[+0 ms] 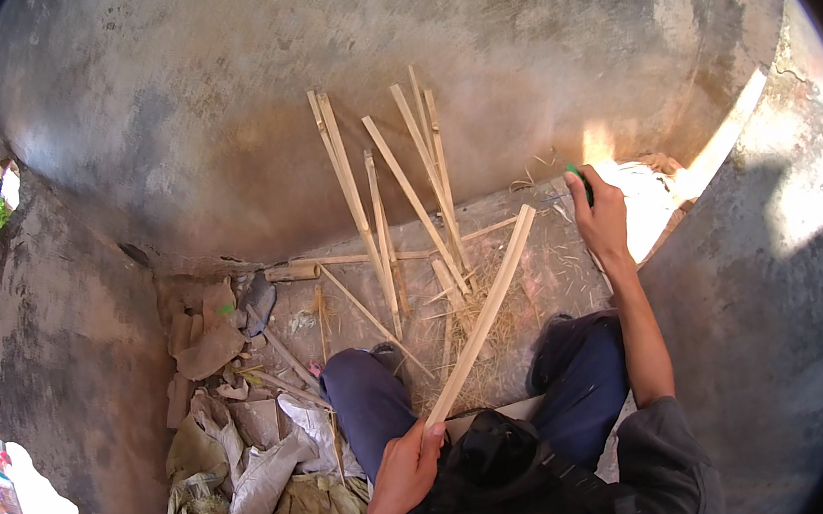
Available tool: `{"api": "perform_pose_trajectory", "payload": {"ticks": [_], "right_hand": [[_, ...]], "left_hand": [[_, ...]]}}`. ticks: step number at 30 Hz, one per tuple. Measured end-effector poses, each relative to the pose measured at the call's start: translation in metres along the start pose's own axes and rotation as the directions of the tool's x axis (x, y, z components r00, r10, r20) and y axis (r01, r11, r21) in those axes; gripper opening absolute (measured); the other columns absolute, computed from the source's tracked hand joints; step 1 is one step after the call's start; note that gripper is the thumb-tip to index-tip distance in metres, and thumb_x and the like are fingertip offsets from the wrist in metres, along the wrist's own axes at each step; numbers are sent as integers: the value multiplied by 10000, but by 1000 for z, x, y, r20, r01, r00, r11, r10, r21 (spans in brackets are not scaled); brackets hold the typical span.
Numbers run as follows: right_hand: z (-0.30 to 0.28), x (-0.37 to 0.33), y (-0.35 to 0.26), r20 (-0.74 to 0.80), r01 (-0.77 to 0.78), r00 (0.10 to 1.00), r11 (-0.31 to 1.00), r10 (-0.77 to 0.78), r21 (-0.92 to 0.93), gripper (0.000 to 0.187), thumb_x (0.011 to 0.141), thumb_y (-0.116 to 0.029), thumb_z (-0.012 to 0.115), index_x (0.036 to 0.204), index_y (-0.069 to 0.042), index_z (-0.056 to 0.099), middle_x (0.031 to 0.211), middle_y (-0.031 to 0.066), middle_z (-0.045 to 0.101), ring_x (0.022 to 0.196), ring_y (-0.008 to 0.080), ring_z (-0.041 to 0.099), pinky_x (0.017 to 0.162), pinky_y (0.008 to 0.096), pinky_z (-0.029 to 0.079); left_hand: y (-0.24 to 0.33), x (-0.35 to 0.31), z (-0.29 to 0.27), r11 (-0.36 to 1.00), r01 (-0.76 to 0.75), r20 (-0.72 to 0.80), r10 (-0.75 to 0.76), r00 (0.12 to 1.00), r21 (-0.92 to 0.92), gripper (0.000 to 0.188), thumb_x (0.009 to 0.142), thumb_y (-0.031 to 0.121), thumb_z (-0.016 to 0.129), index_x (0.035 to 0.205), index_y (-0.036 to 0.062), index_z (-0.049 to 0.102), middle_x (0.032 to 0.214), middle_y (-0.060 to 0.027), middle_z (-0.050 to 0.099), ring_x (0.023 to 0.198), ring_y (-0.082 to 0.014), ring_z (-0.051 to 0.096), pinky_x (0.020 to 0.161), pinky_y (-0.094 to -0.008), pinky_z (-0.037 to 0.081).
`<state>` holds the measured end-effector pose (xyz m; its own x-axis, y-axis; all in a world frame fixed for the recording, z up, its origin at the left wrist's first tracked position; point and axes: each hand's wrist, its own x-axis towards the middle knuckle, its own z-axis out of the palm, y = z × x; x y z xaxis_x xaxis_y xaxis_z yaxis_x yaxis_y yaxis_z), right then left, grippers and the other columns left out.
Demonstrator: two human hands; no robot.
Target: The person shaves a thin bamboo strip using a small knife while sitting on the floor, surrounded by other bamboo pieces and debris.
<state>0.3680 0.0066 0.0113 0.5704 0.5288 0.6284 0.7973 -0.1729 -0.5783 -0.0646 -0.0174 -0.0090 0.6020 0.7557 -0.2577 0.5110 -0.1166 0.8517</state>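
Observation:
My left hand (406, 470) grips the lower end of a pale wooden strip (486, 316), which slants up and away to the right between my knees. Out to the right, my raised right hand (604, 219) is closed round a green object (578, 175), perhaps a handle; most of it is hidden by the fingers. Between the legs, wood shavings (492, 337) lie scattered on the floor beneath the strip. Several other wooden strips (352, 188) stand leaning against the wall ahead, and a few more lie on the floor.
Plastered walls (250, 153) close in ahead and on both sides. White and olive sacks (254, 479) lie heaped at the lower left, with broken clay pieces (209, 338) behind them. Bright sunlight falls on the right corner near a long pale plank (723, 137).

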Motion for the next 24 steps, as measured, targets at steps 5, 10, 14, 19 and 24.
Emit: {"api": "perform_pose_trajectory", "payload": {"ticks": [5, 10, 14, 19, 24], "right_hand": [[-8, -19, -13, 172, -13, 985, 997, -1, 78, 354, 1115, -359, 645, 1104, -20, 744, 710, 152, 681, 608, 319, 682, 591, 441, 491], [10, -94, -72, 274, 353, 870, 906, -410, 235, 243, 1043, -310, 743, 1079, -71, 727, 812, 105, 728, 673, 301, 736, 577, 403, 546], [18, -128, -92, 323, 488, 768, 832, -553, 264, 258, 1010, -355, 779, 1062, -108, 725, 873, 64, 734, 673, 263, 742, 556, 384, 552], [17, -141, -103, 351, 478, 754, 830, -555, 288, 281, 976, -339, 818, 1065, -86, 733, 837, 54, 719, 658, 260, 733, 551, 377, 548], [15, -138, -103, 314, 471, 776, 834, -547, 287, 277, 968, -330, 828, 1056, -81, 743, 839, 55, 728, 644, 256, 730, 543, 373, 544]], "left_hand": [[-26, 5, -4, 997, -28, -66, 24, 998, -72, 436, 1198, 352, 507, 1021, -25, 637, 727, -141, 622, 656, -273, 650, 670, -410, 500], [-9, 32, 1, 988, -91, -128, 76, 989, -121, 410, 1199, 337, 508, 1006, -3, 634, 701, -87, 591, 640, -182, 574, 638, -357, 465], [11, 41, 4, 993, -118, -143, 114, 983, -22, 385, 1179, 327, 550, 1040, -28, 601, 730, -259, 620, 708, -503, 648, 626, -497, 468], [23, 43, 10, 986, -166, -179, 164, 970, 3, 349, 1172, 307, 559, 1055, -21, 579, 722, -288, 610, 753, -546, 642, 619, -555, 449], [27, 43, 15, 979, -195, -220, 203, 954, 57, 341, 1172, 302, 555, 1060, -19, 582, 697, -285, 605, 733, -542, 647, 613, -582, 448]]}}
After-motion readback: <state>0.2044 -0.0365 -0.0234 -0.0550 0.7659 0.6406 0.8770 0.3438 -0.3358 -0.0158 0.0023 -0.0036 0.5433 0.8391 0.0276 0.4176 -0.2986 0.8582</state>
